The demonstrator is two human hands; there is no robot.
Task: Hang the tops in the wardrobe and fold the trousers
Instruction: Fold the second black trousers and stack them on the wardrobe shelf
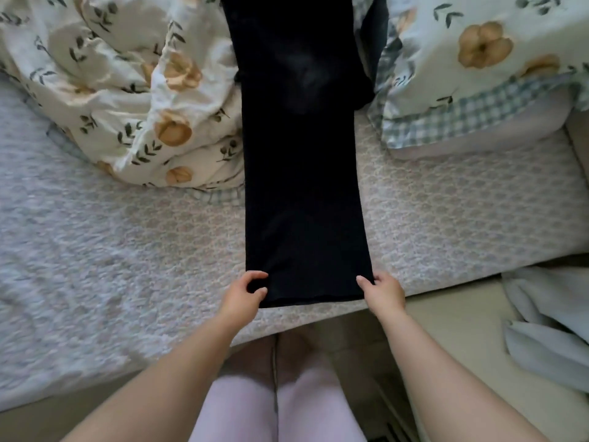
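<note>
Head view. Dark trousers [302,173] laid lengthwise up the centre of the frame on the bed [127,250], the near hem at the mattress edge, the far end running out of the top of the frame. Left hand [247,290] at the hem's left corner, thumb and fingers [258,275] clamped on the cloth. Right hand [382,290] at the right corner, fingers pinching the edge. Floral duvet [127,90] bunched upper left, touching the trousers. Floral pillow [478,65] upper right. Pale cloth [548,327] lower right, beside the bed.
</note>
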